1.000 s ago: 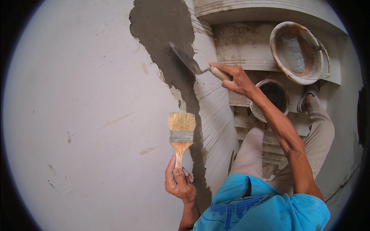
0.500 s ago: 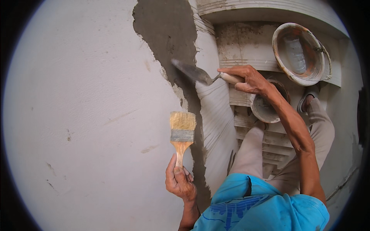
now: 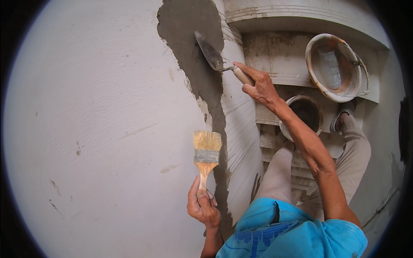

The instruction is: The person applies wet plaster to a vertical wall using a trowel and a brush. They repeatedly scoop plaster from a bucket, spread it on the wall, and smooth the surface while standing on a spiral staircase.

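My right hand (image 3: 261, 88) is wrapped round the pale handle of a trowel (image 3: 209, 52). Its pointed metal blade lies over a dark grey patch of wet-looking mortar (image 3: 185, 26) on the wall; I cannot tell whether the whole blade touches. Lower down, my left hand (image 3: 203, 207) grips a wide paintbrush (image 3: 207, 155) by its wooden handle, bristles upward. The brush has pale yellow bristles and a grey metal band, and it stands in front of the wall beside the narrow lower strip of mortar.
White wall (image 3: 103, 107) fills the left side. On a step at the upper right sits a dirty bucket (image 3: 310, 64) holding a clear plastic-looking object. A second bucket (image 3: 319, 124) stands lower, near my feet and partly behind my right arm. Stairs (image 3: 301, 173) run down between my legs.
My right hand has moved up and left with the trowel, and the blade now tilts more steeply upward. The brush in my left hand appears slightly lower and farther right.
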